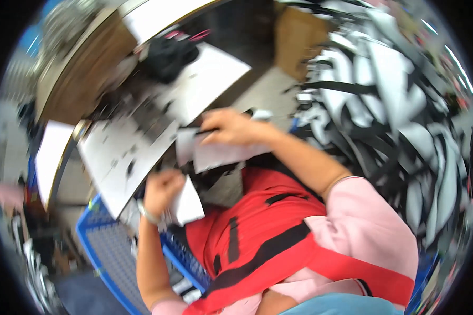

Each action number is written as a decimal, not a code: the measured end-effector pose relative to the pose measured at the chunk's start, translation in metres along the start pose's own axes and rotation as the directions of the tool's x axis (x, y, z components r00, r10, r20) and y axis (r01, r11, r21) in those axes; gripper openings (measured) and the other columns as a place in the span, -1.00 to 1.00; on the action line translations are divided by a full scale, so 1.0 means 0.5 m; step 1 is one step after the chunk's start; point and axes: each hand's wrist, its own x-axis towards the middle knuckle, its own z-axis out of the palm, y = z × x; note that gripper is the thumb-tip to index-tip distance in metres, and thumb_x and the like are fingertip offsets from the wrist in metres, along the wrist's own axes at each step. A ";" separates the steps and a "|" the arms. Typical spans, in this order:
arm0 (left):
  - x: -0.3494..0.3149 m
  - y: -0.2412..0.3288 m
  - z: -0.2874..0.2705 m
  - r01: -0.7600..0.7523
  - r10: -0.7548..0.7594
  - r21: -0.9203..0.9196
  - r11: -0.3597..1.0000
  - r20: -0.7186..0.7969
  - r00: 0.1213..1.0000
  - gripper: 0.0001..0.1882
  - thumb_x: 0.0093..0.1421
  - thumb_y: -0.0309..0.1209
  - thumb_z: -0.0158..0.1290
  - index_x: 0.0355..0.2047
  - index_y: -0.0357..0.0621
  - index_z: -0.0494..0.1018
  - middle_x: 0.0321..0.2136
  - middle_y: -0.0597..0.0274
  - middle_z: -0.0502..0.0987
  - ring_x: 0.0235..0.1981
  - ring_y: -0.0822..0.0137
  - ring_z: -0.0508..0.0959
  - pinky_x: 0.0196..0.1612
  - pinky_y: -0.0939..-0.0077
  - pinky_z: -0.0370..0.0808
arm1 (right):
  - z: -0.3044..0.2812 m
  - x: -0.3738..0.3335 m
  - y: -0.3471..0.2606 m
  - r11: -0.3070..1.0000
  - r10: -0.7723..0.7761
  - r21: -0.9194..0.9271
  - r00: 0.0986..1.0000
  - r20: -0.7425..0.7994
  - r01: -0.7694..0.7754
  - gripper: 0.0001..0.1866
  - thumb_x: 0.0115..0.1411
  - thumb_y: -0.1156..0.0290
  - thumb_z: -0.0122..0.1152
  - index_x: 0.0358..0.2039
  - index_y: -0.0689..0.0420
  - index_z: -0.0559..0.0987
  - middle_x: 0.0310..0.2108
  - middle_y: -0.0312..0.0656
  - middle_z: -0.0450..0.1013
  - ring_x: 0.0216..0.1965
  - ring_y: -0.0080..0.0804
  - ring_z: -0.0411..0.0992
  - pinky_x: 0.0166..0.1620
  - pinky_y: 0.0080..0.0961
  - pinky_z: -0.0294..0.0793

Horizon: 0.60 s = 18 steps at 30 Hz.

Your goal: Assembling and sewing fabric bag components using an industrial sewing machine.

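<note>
My right hand (pixel 234 127) is closed, with its fingers pinched at a thin dark strip (pixel 189 127) beside the table edge. A small white piece (pixel 185 147) hangs just under that strip; motion blur hides whether the two are joined. Below the wrist spreads a larger pale sheet-like piece (pixel 215 157). My left hand (pixel 163 190) is curled into a fist near the front edge of the white table. Beside it, over my red apron (pixel 257 236), is a white flat piece (pixel 188 202); whether the fist grips it is hidden.
The white tabletop (pixel 108 184) carries scattered black scraps and a black bundle (pixel 168 58). A brown machine-like block (pixel 86 68) stands at the far left. A blue plastic basket (pixel 108 252) sits at lower left. White and black strips (pixel 373 105) pile at right, near a cardboard box (pixel 299 39).
</note>
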 end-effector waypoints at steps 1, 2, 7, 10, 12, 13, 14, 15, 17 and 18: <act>-0.031 -0.015 0.051 0.034 -0.024 -0.111 0.993 0.086 0.996 -0.79 0.07 -0.41 0.15 -0.34 -0.32 0.54 -0.47 0.28 0.53 -0.43 0.49 0.46 -0.32 0.54 0.44 | 0.009 -0.027 -0.016 0.999 0.035 0.024 0.997 -0.063 -0.034 -0.71 0.04 0.25 0.27 -0.35 0.22 0.56 -0.37 -0.09 0.41 -0.26 -0.15 0.42 -0.18 -0.33 0.40; -0.062 -0.026 0.098 0.177 -0.134 -0.184 0.967 0.223 0.966 -0.82 0.10 -0.42 0.13 -0.36 -0.32 0.53 -0.51 0.35 0.51 -0.45 0.53 0.43 -0.35 0.59 0.41 | 0.008 -0.049 -0.028 0.997 0.059 0.061 0.991 -0.118 -0.052 -0.71 0.04 0.25 0.27 -0.37 0.23 0.56 -0.38 -0.09 0.40 -0.26 -0.13 0.41 -0.20 -0.32 0.39; -0.098 -0.121 0.252 0.340 -0.245 -0.221 0.914 0.366 0.898 -0.79 0.16 -0.39 0.11 -0.33 -0.33 0.54 -0.53 0.41 0.50 -0.49 0.58 0.40 -0.43 0.63 0.35 | -0.104 -0.085 -0.102 0.997 -0.033 -0.078 0.851 -0.524 -0.010 -0.70 0.03 0.25 0.29 -0.39 0.25 0.54 -0.43 -0.05 0.40 -0.34 -0.05 0.40 -0.29 -0.31 0.37; -0.080 -0.172 0.259 0.369 -0.253 -0.319 0.873 0.350 0.902 -0.79 0.17 -0.39 0.10 -0.31 -0.33 0.55 -0.54 0.41 0.50 -0.51 0.57 0.40 -0.44 0.64 0.35 | -0.192 -0.107 -0.222 0.990 -0.048 -0.129 0.746 -0.664 -0.051 -0.73 0.04 0.30 0.32 -0.41 0.27 0.52 -0.47 -0.08 0.37 -0.42 -0.12 0.36 -0.34 -0.40 0.35; -0.075 -0.183 0.265 0.323 -0.215 -0.293 0.900 0.349 0.912 -0.78 0.17 -0.39 0.10 -0.30 -0.33 0.55 -0.54 0.40 0.50 -0.52 0.57 0.41 -0.44 0.65 0.35 | -0.246 -0.127 -0.260 0.984 -0.146 -0.179 0.643 -0.752 0.014 -0.75 0.06 0.33 0.32 -0.39 0.25 0.53 -0.49 -0.15 0.38 -0.44 -0.24 0.36 -0.33 -0.47 0.35; -0.075 -0.183 0.267 0.246 -0.171 -0.229 0.942 0.304 0.937 -0.79 0.17 -0.40 0.09 -0.31 -0.35 0.55 -0.53 0.36 0.52 -0.50 0.54 0.45 -0.42 0.63 0.38 | -0.289 -0.141 -0.274 0.976 -0.159 -0.215 0.617 -0.771 -0.018 -0.75 0.06 0.32 0.32 -0.38 0.24 0.54 -0.47 -0.18 0.40 -0.44 -0.26 0.36 -0.33 -0.48 0.35; -0.074 -0.184 0.267 0.171 -0.126 -0.160 0.972 0.259 0.958 -0.79 0.17 -0.41 0.09 -0.33 -0.36 0.55 -0.52 0.32 0.54 -0.49 0.52 0.48 -0.40 0.62 0.40 | -0.337 -0.159 -0.297 0.968 -0.170 -0.246 0.592 -0.788 -0.049 -0.76 0.07 0.31 0.32 -0.36 0.22 0.55 -0.46 -0.20 0.42 -0.44 -0.28 0.36 -0.33 -0.49 0.35; -0.073 -0.189 0.266 0.157 -0.111 -0.160 0.975 0.261 0.959 -0.79 0.17 -0.41 0.09 -0.33 -0.36 0.55 -0.52 0.32 0.54 -0.49 0.52 0.48 -0.40 0.62 0.40 | -0.385 -0.176 -0.345 0.966 -0.034 -0.168 0.551 -0.834 -0.195 -0.75 0.08 0.32 0.32 -0.31 0.21 0.57 -0.41 -0.24 0.47 -0.40 -0.45 0.38 -0.28 -0.56 0.36; -0.062 -0.201 0.268 0.249 -0.138 -0.281 0.927 0.361 0.922 -0.80 0.17 -0.41 0.09 -0.34 -0.34 0.55 -0.52 0.33 0.54 -0.52 0.53 0.48 -0.42 0.65 0.39 | -0.535 -0.247 -0.354 0.974 -0.071 -0.150 0.401 -0.913 -0.168 -0.65 0.12 0.16 0.25 -0.26 0.20 0.59 -0.35 -0.11 0.56 -0.33 -0.36 0.49 -0.20 -0.46 0.43; -0.064 -0.204 0.266 0.312 -0.165 -0.339 0.888 0.398 0.902 -0.81 0.17 -0.41 0.09 -0.34 -0.33 0.55 -0.51 0.34 0.54 -0.53 0.53 0.48 -0.43 0.66 0.38 | -0.595 -0.267 -0.425 0.951 0.096 -0.012 0.332 -0.939 -0.308 -0.79 0.17 0.32 0.21 -0.17 0.05 0.57 -0.38 -0.30 0.53 -0.41 -0.56 0.46 -0.31 -0.57 0.47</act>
